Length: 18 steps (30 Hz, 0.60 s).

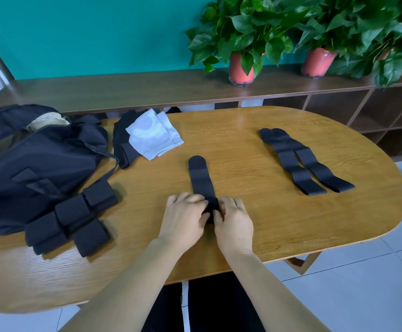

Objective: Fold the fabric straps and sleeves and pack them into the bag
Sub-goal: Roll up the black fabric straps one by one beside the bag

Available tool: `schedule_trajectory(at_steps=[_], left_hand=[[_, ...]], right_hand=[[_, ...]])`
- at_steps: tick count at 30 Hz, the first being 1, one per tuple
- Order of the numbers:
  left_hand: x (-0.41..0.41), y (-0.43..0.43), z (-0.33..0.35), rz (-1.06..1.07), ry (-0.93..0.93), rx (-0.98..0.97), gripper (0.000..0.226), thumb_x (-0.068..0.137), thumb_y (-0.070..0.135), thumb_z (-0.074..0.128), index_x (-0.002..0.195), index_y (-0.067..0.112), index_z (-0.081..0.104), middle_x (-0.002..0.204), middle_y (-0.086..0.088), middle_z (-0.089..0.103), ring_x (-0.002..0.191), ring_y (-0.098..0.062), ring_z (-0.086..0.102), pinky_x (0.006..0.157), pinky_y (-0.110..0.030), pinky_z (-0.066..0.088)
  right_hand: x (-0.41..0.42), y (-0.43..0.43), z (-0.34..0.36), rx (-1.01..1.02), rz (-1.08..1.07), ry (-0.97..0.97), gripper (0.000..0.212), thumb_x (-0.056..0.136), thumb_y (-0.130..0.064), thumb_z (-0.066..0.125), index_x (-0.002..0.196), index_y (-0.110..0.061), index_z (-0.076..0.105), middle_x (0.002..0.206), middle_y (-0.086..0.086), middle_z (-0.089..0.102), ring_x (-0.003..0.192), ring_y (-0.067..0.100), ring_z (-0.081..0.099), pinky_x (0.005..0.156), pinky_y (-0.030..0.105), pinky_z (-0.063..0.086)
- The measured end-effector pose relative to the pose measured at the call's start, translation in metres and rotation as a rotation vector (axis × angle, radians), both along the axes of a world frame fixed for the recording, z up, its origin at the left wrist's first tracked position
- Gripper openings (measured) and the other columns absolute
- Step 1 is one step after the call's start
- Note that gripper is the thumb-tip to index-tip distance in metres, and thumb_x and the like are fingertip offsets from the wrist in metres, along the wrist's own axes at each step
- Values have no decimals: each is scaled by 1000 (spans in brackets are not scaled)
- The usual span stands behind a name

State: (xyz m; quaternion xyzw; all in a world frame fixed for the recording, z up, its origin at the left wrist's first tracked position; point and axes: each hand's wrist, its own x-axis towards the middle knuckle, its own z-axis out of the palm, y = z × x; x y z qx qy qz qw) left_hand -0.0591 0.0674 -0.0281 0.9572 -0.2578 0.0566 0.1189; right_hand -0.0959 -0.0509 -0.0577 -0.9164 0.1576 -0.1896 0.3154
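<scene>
A black perforated strap (201, 178) lies lengthwise on the middle of the wooden table (279, 224). My left hand (185, 216) and my right hand (233, 221) pinch its near end between them, where the strap is rolled or folded up. Two more black straps (300, 161) lie flat side by side at the right. Several folded black straps (75, 219) are piled at the left front, against the dark bag (32, 164). White sleeves (154, 135) rest on a black fabric piece (123, 144) behind the bag.
A low wooden shelf unit (147, 89) runs along the green wall behind the table. Two potted plants (241, 65) in red pots stand on it. The table's curved edge ends at the right above a tiled floor (374, 271).
</scene>
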Motion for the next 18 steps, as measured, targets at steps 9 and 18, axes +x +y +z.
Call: schedule_trajectory(at_steps=[9, 18], left_hand=[[7, 23, -1, -220, 156, 12, 45, 97, 47, 45, 137, 28, 51, 143, 13, 48, 132, -7, 38, 104, -25, 19], [-13, 31, -5, -19, 242, -389, 41, 89, 33, 66, 128, 23, 59, 114, 9, 68, 104, -6, 63, 93, -23, 48]], right_hand=[[-15, -17, 6, -79, 366, 109, 49, 82, -9, 54, 131, -11, 57, 139, -4, 47, 129, 10, 33, 94, 12, 32], [-19, -17, 8, 117, 238, 24, 32, 90, -10, 58, 121, -19, 64, 105, 0, 64, 101, 15, 59, 87, 20, 43]])
